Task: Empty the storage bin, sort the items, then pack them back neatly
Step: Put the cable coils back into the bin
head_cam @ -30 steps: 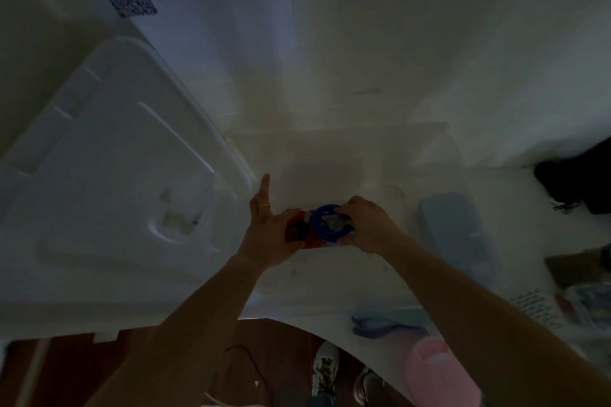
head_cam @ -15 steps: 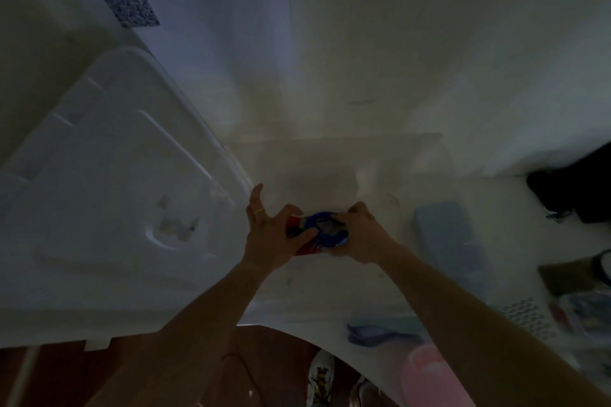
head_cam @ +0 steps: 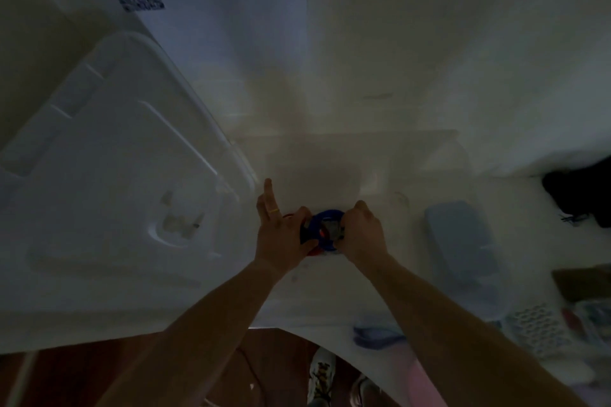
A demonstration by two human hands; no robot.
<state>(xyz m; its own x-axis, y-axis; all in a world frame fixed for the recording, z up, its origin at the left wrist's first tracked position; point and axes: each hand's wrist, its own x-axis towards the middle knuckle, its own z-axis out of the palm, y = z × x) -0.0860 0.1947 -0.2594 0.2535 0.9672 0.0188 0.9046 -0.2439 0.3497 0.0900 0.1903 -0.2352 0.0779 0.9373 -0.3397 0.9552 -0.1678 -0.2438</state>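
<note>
Judging by position, a blue ring item [head_cam: 325,230] is gripped at frame centre by left hand [head_cam: 281,235] and right hand [head_cam: 362,235], likely for placement inside the clear storage bin [head_cam: 429,149].

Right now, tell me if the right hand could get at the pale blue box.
Probably yes: the pale blue box lies uncovered just right of the right hand, but that hand grips the blue ring.

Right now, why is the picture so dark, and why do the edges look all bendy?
The head view is dim and underexposed, so colours look muddy; only the blue ring held between the left hand and right hand stands out. It is a wide-angle lens, so the white bin lid and forearms stretch and curve toward the edges. The right-edge clutter is blurry.
</note>
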